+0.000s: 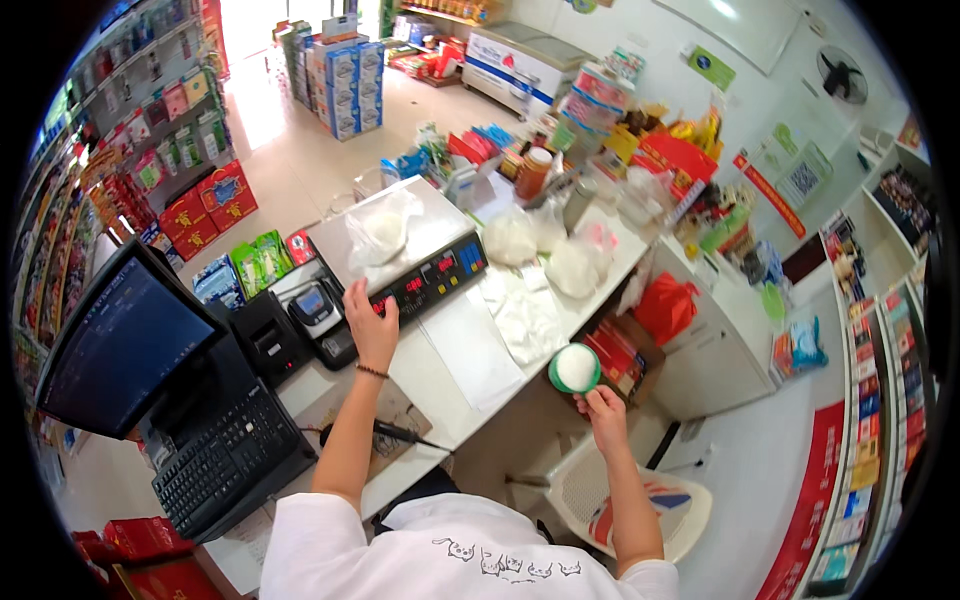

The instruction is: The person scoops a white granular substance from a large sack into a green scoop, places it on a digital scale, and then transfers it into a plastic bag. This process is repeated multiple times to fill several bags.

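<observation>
My right hand (606, 421) grips the handle of a green scoop (553, 375) heaped with white granules (577, 367). The scoop is held out past the counter's edge, above the floor. My left hand (372, 330), with a beaded bracelet on its wrist, is at the front left corner of a digital scale (431, 279). Its fingers are apart and hold nothing; whether they touch the scale is unclear. On the scale's metal pan lies a thin clear plastic bag (384, 229) with some white contents. Red digits glow on the scale's front panel.
Filled plastic bags (574, 266) and flat white bags (525, 319) lie right of the scale. A receipt printer (270, 337), keyboard (225, 457) and monitor (124, 345) occupy the left. A plastic chair (637, 502) and a cardboard box (652, 356) stand right of the counter (450, 420).
</observation>
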The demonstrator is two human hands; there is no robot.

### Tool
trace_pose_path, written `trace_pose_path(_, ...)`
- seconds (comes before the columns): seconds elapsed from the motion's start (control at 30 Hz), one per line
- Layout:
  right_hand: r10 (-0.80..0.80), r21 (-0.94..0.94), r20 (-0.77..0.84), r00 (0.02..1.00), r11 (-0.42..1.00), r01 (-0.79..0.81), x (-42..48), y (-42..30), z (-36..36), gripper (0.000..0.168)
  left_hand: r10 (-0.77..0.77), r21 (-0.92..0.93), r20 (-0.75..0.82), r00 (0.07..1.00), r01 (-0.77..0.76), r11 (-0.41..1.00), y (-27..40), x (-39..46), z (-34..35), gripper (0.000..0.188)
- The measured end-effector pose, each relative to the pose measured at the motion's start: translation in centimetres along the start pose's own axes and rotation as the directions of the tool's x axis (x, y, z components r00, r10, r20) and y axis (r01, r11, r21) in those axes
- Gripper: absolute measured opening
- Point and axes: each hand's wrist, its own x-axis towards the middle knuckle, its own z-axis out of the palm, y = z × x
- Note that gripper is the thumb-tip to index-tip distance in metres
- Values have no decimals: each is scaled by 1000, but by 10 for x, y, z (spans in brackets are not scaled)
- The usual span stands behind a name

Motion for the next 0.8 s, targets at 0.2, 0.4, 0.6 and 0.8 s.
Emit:
trace_pose_path(0.2,-15,-34,303,953,999,26,130,-48,140,18,-553,65,28,833,551,832,-42,117,49,95)
trace_pose_path(0.4,14,52,532,847,997,-49,221,-55,269,17,-610,11,174,773,618,786,-78,146,68,37)
trace_pose_path(0.6,116,-150,578,808,988,-35,284,-38,344,15,-596,-130,176,784,618,775,-81,152,66,24)
trace_pose_path(0.8,-43,-526,567,822,749,402,303,-22,369,18,-564,-332,177,807,588,737,-74,159,55,23)
